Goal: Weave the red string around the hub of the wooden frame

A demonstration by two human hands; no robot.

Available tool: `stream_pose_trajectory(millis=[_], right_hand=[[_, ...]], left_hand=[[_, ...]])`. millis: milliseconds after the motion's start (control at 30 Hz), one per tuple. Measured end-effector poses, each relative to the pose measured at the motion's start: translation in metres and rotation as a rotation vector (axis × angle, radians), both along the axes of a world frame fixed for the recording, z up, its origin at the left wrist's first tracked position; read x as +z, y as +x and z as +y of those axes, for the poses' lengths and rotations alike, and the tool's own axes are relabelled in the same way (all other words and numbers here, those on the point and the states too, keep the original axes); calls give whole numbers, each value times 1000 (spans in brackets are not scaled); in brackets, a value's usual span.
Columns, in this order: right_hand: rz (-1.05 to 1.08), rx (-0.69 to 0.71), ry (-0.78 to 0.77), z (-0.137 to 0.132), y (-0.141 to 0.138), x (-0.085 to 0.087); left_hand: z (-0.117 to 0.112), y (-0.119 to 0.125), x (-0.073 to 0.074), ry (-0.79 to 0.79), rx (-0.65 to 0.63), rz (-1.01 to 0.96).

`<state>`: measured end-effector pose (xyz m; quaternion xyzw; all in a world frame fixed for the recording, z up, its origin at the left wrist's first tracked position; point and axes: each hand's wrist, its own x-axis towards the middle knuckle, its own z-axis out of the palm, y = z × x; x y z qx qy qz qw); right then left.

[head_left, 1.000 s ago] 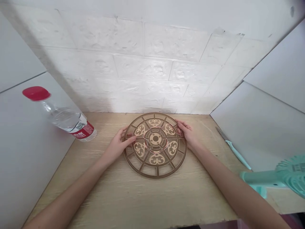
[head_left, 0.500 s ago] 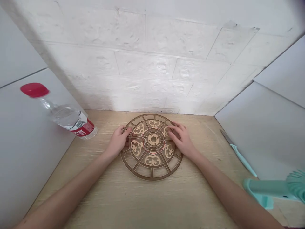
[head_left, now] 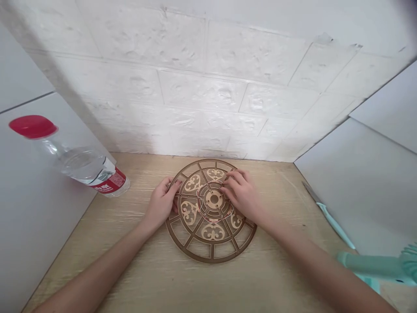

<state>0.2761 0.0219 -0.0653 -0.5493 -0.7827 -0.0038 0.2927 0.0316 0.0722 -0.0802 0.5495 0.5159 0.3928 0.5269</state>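
A round brown openwork wooden disc (head_left: 212,251), with spokes, pale scroll-shaped inlays and a pale hub, is just above or on the wooden tabletop. My left hand (head_left: 162,202) grips its left rim, the thumb on top and the other fingers partly hidden below. Over the right part of the disc lies my right hand (head_left: 241,193). Its bent fingers are a little apart and their tips are near the inner ring by the hub. A thin reddish line, perhaps a wire, runs round that ring.
At the left stands a clear bottle (head_left: 83,165) with a red cap and red label. A knife (head_left: 335,224) with a pale teal handle lies along the right panel. A mint-green device (head_left: 374,264) sits near front right. White brick-patterned wall (head_left: 182,91) closes the back.
My right hand has moved inward from the disc's right rim, its fingertips now close to the inner ring. My left hand keeps its hold. The whole view has shifted slightly.
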Motion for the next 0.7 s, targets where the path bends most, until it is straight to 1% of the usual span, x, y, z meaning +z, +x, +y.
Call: stream_pose_trajectory(millis=[167,267,367,467,533,633,700], right_hand=[[109,18,-80,7,-1,5],[246,46,-128,9,3,8],[459,59,-203,6,3,10],[717,91,-315,-2,-2,13],[876,153,-403,-6,-8,17],[1058,244,-557,-7,-17,23],[1206,266,-612,-4,-21,23]], left_hand=[[-2,0,-1,2,2,-36],[-2,0,-2,1,7,-40],[-2,0,-1,9,-2,-15],[-4,2,2,9,-12,3],[-6,3,4,28,-21,30],[-10,5,6,64,-62,91],[-12,5,6,62,-90,121]])
